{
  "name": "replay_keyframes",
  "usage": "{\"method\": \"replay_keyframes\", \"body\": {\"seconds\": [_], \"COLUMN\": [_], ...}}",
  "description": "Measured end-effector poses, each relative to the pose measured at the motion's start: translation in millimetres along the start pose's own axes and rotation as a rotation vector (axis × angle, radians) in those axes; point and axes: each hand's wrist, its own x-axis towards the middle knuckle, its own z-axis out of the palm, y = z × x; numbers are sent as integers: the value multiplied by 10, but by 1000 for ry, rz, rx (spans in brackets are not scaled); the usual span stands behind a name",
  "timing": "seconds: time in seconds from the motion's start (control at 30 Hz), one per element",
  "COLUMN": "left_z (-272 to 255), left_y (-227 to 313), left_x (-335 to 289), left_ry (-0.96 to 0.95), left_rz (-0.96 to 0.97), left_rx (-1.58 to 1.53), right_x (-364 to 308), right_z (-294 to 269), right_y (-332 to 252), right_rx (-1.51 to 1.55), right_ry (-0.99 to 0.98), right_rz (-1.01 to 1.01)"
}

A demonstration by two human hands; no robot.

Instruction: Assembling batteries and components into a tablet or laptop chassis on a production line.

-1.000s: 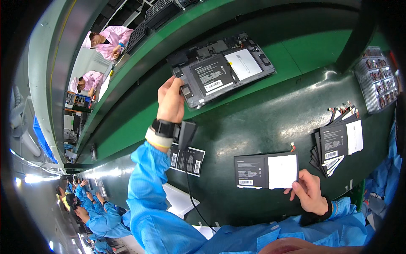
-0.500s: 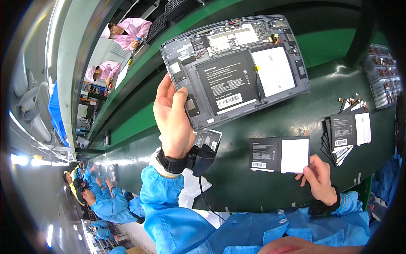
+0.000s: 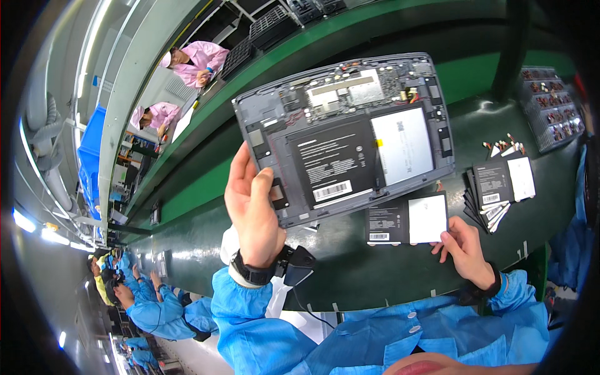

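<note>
My left hand (image 3: 255,215) grips the left edge of an opened tablet (image 3: 292,220), thumb on the inside, and holds it tilted above the bench. Its circuit board (image 3: 394,90) runs along the top, and a black and white battery pack (image 3: 337,165) fills the middle. Below it, a loose battery pack (image 3: 428,219) of the same look lies flat, its upper left part hidden by the tablet. Closed on that pack's lower right corner are the fingers of my right hand (image 3: 467,253). A fanned stack of battery packs (image 3: 498,182) with short wired connectors lies to the right.
A clear compartment tray (image 3: 551,109) of small parts stands at the far right of the green bench (image 3: 369,281). Across the bench, people in pink (image 3: 197,62) work behind a raised ledge. Co-workers in blue (image 3: 159,306) sit to the left. A cable hangs from my left wrist.
The tablet sits lower in view and now overlaps the loose battery pack. Another battery pack seen by my left wrist is now mostly covered. My right hand keeps its hold on the corner.
</note>
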Motion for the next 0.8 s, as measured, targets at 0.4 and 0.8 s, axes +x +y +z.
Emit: {"method": "replay_keyframes", "body": {"seconds": [0.4, 0.8], "left_z": [-622, -2902], "left_y": [23, 193], "left_x": [-50, -10], "left_ry": [202, 797], "left_rz": [-15, -35], "left_rx": [6, 260], "right_x": [5, -44], "right_z": [9, -58], "right_y": [49, 148], "right_rx": [-24, -52], "right_ry": [-28, 51], "right_rz": [-12, -15]}}
